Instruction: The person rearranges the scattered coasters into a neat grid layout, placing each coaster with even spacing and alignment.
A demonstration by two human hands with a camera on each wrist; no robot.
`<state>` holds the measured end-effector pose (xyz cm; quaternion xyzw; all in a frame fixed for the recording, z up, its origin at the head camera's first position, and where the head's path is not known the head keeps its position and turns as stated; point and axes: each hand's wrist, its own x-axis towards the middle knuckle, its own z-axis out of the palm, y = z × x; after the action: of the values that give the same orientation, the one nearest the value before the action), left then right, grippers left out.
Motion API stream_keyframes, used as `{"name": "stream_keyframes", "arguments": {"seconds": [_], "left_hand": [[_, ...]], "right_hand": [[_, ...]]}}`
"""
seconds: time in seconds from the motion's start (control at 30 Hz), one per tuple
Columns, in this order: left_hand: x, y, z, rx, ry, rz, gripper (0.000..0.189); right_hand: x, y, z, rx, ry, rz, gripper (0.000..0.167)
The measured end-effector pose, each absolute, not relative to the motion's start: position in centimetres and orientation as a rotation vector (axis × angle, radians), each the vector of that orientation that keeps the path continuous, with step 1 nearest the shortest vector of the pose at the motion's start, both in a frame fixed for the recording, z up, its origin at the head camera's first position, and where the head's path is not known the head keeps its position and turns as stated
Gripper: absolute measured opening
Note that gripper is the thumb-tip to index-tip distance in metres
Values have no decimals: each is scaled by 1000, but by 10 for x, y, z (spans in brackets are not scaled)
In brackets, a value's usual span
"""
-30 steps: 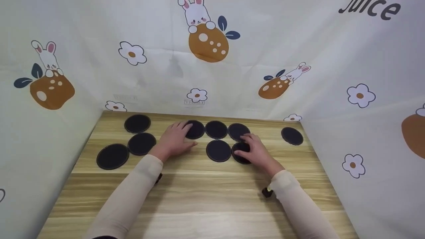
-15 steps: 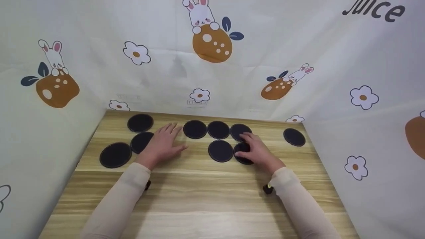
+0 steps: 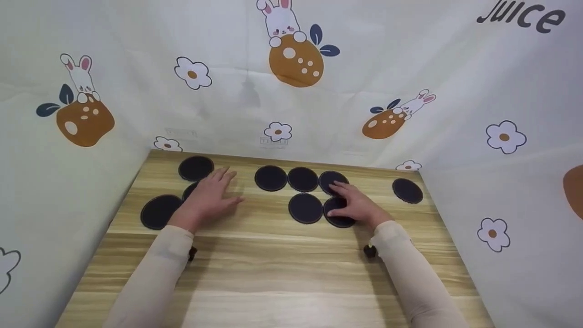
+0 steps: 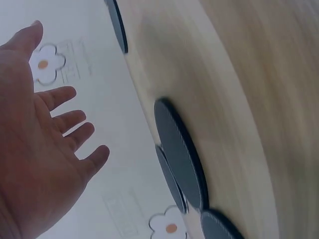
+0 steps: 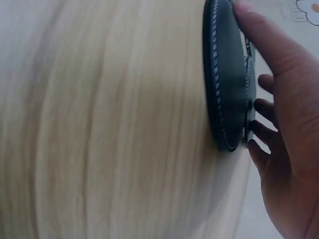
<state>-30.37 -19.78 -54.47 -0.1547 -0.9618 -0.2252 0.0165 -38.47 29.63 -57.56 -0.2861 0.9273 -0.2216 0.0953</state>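
Note:
Black round coasters with stitched rims lie flat on the table. Three form a back row in the middle: left coaster, middle coaster and right coaster. In front of them lie a coaster and a front right coaster, side by side. My right hand is over the two right-hand ones, thumb on or just above the front one, fingertips at the back one. My left hand, fingers spread and holding nothing, hovers by the left group, partly hiding a coaster.
Two more coasters of the left group, a back coaster and a front coaster, lie near the table's left edge. A lone coaster lies at the far right. Printed cloth walls the wooden table at back and sides.
My left hand has left the back row's left coaster and moved left, over the left group. My right hand stays at the two right-hand coasters. The head view has shifted slightly.

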Motion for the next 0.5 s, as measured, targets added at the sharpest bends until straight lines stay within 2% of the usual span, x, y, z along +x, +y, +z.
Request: {"name": "stream_keyframes", "arguments": {"seconds": [0.5], "left_hand": [[-290, -239, -542, -329, -3027, -801, 84]], "right_hand": [[-386, 300, -584, -892, 2773, -616, 96]]}}
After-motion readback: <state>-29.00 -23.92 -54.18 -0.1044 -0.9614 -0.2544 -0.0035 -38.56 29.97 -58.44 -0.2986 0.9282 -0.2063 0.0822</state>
